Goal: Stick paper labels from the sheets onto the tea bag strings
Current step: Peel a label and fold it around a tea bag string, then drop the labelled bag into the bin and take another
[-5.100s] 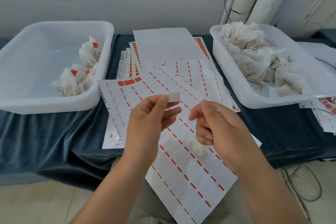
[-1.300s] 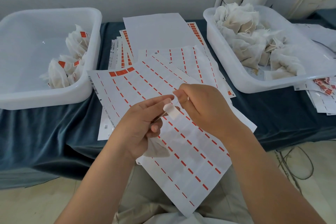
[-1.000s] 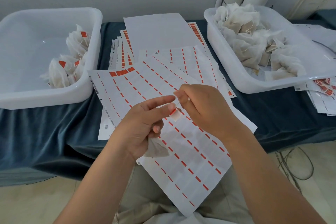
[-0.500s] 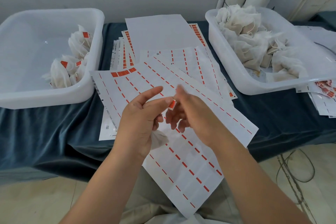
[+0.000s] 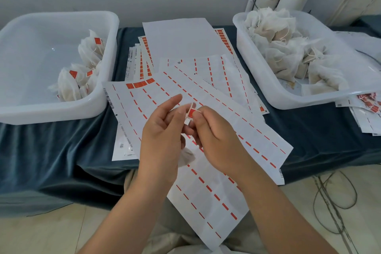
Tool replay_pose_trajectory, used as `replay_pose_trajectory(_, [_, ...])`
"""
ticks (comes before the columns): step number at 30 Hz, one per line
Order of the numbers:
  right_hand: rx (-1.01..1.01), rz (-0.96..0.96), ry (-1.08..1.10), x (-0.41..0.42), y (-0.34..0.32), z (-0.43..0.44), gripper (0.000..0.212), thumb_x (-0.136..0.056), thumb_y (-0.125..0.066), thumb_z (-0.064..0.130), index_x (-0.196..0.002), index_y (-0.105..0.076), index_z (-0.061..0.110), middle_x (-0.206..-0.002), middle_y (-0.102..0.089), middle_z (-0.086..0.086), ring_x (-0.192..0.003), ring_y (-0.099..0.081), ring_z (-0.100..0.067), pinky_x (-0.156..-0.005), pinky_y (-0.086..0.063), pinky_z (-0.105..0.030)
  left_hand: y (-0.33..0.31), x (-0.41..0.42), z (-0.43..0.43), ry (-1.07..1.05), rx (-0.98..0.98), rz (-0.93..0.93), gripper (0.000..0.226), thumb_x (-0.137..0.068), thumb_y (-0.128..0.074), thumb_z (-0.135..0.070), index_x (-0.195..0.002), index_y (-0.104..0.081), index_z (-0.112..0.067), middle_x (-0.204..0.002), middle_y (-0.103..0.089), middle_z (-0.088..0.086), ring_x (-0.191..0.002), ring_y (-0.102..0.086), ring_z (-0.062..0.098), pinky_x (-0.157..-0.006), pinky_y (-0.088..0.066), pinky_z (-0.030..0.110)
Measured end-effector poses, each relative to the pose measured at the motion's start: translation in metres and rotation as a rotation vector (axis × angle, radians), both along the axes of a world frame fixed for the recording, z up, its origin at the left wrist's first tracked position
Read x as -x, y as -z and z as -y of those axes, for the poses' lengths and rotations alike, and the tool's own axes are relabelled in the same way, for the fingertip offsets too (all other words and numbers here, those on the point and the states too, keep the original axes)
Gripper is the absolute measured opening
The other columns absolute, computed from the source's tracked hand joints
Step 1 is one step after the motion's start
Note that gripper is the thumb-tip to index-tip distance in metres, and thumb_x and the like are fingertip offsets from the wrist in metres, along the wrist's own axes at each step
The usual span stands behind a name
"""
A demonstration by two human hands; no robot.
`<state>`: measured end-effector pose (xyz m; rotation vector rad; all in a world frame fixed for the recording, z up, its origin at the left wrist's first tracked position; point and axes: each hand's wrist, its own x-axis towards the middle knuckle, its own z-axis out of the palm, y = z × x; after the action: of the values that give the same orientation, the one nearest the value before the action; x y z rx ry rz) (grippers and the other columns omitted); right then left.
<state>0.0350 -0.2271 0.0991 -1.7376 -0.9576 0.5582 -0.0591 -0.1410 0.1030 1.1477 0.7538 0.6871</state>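
Label: centre, pinched from both sides, apparently sealing it over the string.
Left hand: pinches label; tea bag hangs at 6 o'clock.
Right hand: pinches label.
Finished bags: tray, 10 o'clock.

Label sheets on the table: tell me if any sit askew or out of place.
Yes. The nearest label sheet lies diagonally and hangs over the table's front edge. The sheets behind it fan out at mixed angles, and another pile is partly tucked under the right tub.
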Motion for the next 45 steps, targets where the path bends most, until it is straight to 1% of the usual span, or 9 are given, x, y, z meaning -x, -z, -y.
replay_pose_trajectory(2, [0.001, 0.073, 0.013, -0.001, -0.001, 0.001, 0.027, -0.111, -0.04, 0.034, -0.087, -0.051, 0.032, -0.067, -0.055, 0.022, -0.061, -0.052, -0.004, -0.059, -0.044, -0.016, -0.001, 0.001, 0.0, 0.03, -0.077, -0.05, 0.018, -0.1, -0.072, -0.033, -0.116, -0.078, -0.037, -0.099, -0.079, -0.01, -0.067, -0.061, 0.009, -0.057, -0.049, 0.019])
replay_pose_trajectory(6, [-0.027, 0.159, 0.016, -0.004, -0.003, 0.003, 0.029, -0.112, -0.041, 0.03, -0.085, -0.052, 0.028, -0.068, -0.054, 0.016, -0.058, -0.048, -0.007, -0.053, -0.04, -0.024, -0.001, 0.002, -0.001, 0.04, -0.143, -0.125, 0.017, -0.101, -0.069, -0.034, -0.093, -0.083, -0.037, -0.086, -0.077, -0.006, -0.063, -0.059, 0.007, -0.061, -0.051, 0.019])
replay_pose_trajectory(13, [-0.049, 0.172, 0.033, -0.006, 0.005, 0.0, 0.03, -0.109, -0.038, 0.039, -0.082, -0.05, 0.034, -0.069, -0.055, 0.011, -0.059, -0.051, -0.011, -0.053, -0.043, -0.024, 0.0, -0.001, 0.005, -0.05, -0.33, -0.143, 0.019, -0.102, -0.068, -0.03, -0.091, -0.081, -0.038, -0.085, -0.078, -0.01, -0.07, -0.066, 0.006, -0.067, -0.053, 0.021])
replay_pose_trajectory(19, [-0.03, 0.294, 0.017, -0.008, 0.013, -0.001, 0.032, -0.108, -0.036, 0.045, -0.089, -0.052, 0.025, -0.076, -0.056, 0.005, -0.065, -0.055, -0.021, -0.053, -0.045, -0.029, 0.001, 0.003, 0.001, -0.063, -0.41, -0.147, 0.021, -0.1, -0.073, -0.024, -0.083, -0.078, -0.036, -0.074, -0.076, -0.01, -0.065, -0.072, 0.01, -0.056, -0.055, 0.016])
replay_pose_trajectory(25, [-0.069, 0.25, -0.013, -0.005, 0.011, -0.002, 0.031, -0.106, -0.034, 0.052, -0.088, -0.052, 0.033, -0.075, -0.058, 0.011, -0.065, -0.058, -0.011, -0.057, -0.047, -0.02, -0.006, 0.01, -0.01, -0.034, -0.5, -0.162, 0.018, -0.1, -0.072, -0.033, -0.083, -0.077, -0.034, -0.073, -0.074, -0.011, -0.059, -0.069, 0.008, -0.055, -0.054, 0.016])
replay_pose_trajectory(34, [0.12, 0.061, 0.044, -0.018, 0.061, -0.005, 0.03, -0.11, -0.039, 0.038, -0.091, -0.062, 0.035, -0.076, -0.065, 0.011, -0.072, -0.064, -0.008, -0.066, -0.055, -0.023, -0.081, 0.039, -0.146, -0.49, -0.576, -0.031, 0.029, -0.102, -0.06, -0.039, -0.082, -0.078, -0.03, -0.062, -0.06, -0.011, -0.051, -0.048, 0.006, -0.05, -0.038, 0.022])
replay_pose_trajectory(37, [0.077, 0.006, 0.053, -0.02, 0.063, -0.004, 0.034, -0.111, -0.039, 0.034, -0.088, -0.063, 0.038, -0.077, -0.066, 0.007, -0.074, -0.065, -0.01, -0.067, -0.056, -0.019, -0.085, 0.041, -0.204, -0.479, -0.588, -0.177, 0.029, -0.1, -0.058, -0.044, -0.086, -0.08, -0.031, -0.065, -0.064, -0.012, -0.053, -0.048, 0.007, -0.053, -0.039, 0.022])
replay_pose_trajectory(41, [0.054, -0.042, 0.056, -0.023, 0.064, 0.001, 0.036, -0.112, -0.038, 0.033, -0.087, -0.064, 0.039, -0.077, -0.066, 0.007, -0.075, -0.065, -0.008, -0.069, -0.056, -0.016, -0.062, 0.031, -0.257, -0.273, -0.52, -0.474, 0.028, -0.1, -0.055, -0.025, -0.082, -0.077, -0.027, -0.08, -0.07, -0.003, -0.052, -0.054, 0.003, -0.057, -0.047, 0.018])
replay_pose_trajectory(45, [0.015, -0.112, 0.062, -0.026, 0.063, 0.004, 0.033, -0.105, -0.038, 0.046, -0.087, -0.065, 0.036, -0.077, -0.066, 0.005, -0.074, -0.065, -0.009, -0.069, -0.055, -0.015, -0.037, 0.029, -0.28, -0.139, -0.603, -0.804, 0.02, -0.095, -0.066, -0.027, -0.079, -0.076, -0.029, -0.086, -0.073, -0.01, -0.075, -0.062, 0.011, -0.066, -0.047, 0.028])
